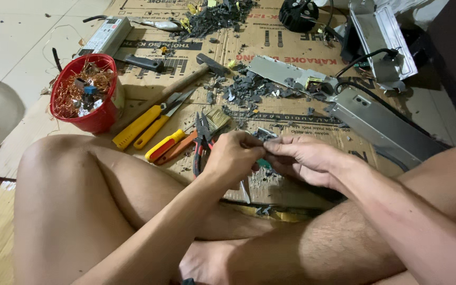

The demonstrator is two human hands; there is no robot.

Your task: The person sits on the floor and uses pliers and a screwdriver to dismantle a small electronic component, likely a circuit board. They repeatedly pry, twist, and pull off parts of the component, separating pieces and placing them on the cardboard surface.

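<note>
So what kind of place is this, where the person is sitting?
Probably a home floor used for scrap stripping: flattened cardboard over tiles, a red bucket of copper wire, and opened metal casings.

You see a red bucket (84,95) of copper wire at upper left, a hammer (186,80) and yellow-handled shears (146,122) beside it.

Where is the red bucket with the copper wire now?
In the head view, the red bucket stands at the left on the cardboard, beyond the left knee, beside the yellow-handled snips and below the grey metal box.
</note>
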